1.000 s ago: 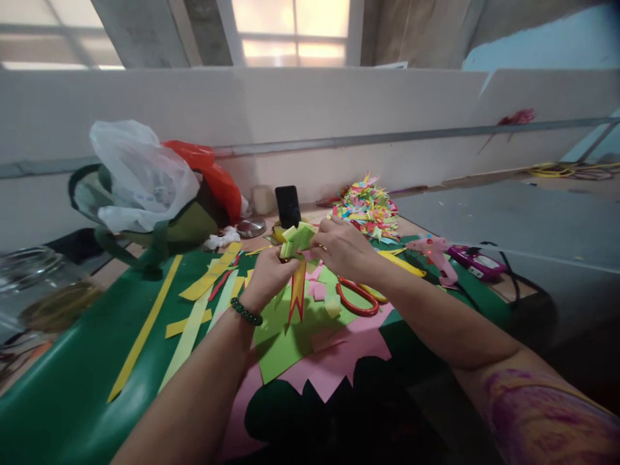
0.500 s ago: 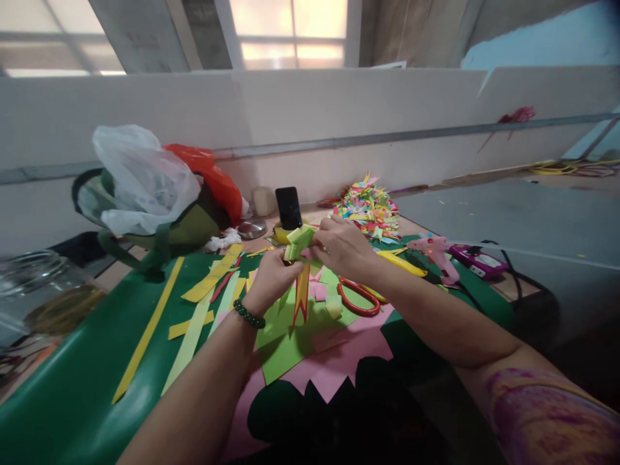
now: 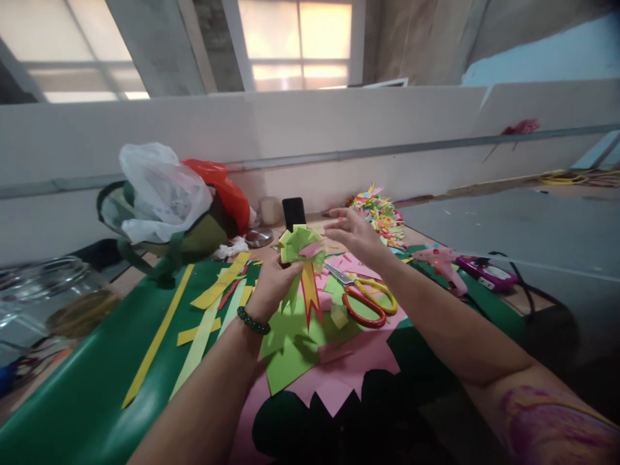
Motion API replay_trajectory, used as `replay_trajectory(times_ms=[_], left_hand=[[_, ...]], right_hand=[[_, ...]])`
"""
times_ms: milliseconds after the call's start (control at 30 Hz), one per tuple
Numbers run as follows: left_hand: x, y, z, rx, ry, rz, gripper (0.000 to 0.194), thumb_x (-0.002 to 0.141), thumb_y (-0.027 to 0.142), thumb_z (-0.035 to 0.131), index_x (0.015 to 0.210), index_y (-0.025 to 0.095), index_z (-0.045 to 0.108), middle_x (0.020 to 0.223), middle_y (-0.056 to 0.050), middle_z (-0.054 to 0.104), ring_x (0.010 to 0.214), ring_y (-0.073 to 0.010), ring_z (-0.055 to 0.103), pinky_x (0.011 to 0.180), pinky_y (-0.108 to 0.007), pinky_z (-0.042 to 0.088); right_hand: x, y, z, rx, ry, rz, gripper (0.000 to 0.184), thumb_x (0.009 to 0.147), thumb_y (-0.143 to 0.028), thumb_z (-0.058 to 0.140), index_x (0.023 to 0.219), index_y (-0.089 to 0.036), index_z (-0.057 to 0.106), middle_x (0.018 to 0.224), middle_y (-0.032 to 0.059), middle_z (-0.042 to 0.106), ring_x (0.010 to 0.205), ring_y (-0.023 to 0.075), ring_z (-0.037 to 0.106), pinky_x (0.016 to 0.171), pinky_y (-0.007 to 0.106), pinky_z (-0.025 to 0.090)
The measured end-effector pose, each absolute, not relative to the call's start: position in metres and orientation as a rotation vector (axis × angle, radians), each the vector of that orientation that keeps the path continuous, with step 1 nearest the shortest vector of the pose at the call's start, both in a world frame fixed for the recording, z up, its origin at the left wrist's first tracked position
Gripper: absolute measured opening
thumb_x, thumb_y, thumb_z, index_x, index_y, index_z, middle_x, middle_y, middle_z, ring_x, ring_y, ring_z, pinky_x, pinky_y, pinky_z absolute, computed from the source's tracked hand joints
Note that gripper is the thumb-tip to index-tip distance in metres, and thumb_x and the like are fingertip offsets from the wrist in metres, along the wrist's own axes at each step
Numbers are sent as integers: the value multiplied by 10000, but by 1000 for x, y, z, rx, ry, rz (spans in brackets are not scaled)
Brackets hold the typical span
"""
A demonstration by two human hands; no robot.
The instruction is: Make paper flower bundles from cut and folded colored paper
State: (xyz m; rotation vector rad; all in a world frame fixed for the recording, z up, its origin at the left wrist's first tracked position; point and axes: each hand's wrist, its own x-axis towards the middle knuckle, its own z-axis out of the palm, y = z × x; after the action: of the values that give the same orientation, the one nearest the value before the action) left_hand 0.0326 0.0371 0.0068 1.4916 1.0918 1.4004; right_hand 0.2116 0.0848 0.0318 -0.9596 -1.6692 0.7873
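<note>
A green paper rosette (image 3: 296,244) with looped petals and a pink piece at its middle is held up in my left hand (image 3: 275,284). From it hang yellow and red ribbon tails (image 3: 310,294) with notched ends. My right hand (image 3: 356,236) is just right of the rosette, apart from it, fingers spread and holding nothing. Below the right hand, scissors (image 3: 364,309) with one red and one yellow handle lie partly open on green paper (image 3: 295,352) and pink paper (image 3: 334,394).
Yellow paper strips (image 3: 159,342) lie at left on the green cover (image 3: 92,349). A bag (image 3: 188,229) stands behind them. A phone (image 3: 293,213) leans upright at the back, near a colourful paper pile (image 3: 378,210). A pink glue gun (image 3: 445,266) and a purple box (image 3: 487,274) are at right.
My right hand has let go of the rosette and opened to its right. The rosette has turned, so its looped face and pink piece show. The view has shifted slightly.
</note>
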Motion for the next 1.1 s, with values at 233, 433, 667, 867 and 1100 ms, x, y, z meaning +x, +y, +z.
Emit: replay_trajectory(times_ms=[233,433,667,867,1100], left_hand=[[35,37,5,1440,1057,1417,342,599,309,716,889,128,729,875,-66,753,874,-255,675,831,-347,502],[39,37,4,1511,1149,1371,278,598,330,683,789,131,718,780,-49,734,788,-235,661,759,-322,502],[41,39,0,1506,1165,1347,273,579,327,672,776,142,704,748,-32,719,759,-214,646,725,-297,490],[43,37,4,1549,1203,1343,236,572,324,652,721,147,699,712,-18,704,676,-179,604,669,-279,476],[43,35,6,1604,1242,1310,204,580,349,632,665,164,652,666,-8,649,651,-170,567,613,-261,439]], right_hand=[[194,80,21,-934,-1539,1223,779,604,-231,789,1305,-133,466,926,81,719,928,224,672,858,373,506],[188,82,14,-807,-1407,1310,760,539,-120,772,1241,-162,484,712,-12,697,779,199,702,810,351,542],[190,86,12,-861,-1519,1143,688,566,-123,715,1222,-147,506,769,3,695,729,181,688,699,303,546],[192,85,14,-856,-1589,1079,700,609,-120,704,1270,-145,474,865,35,710,724,171,692,700,305,558],[195,83,17,-809,-1685,1009,686,640,-93,702,1280,-167,468,966,58,721,851,195,711,742,304,566]])
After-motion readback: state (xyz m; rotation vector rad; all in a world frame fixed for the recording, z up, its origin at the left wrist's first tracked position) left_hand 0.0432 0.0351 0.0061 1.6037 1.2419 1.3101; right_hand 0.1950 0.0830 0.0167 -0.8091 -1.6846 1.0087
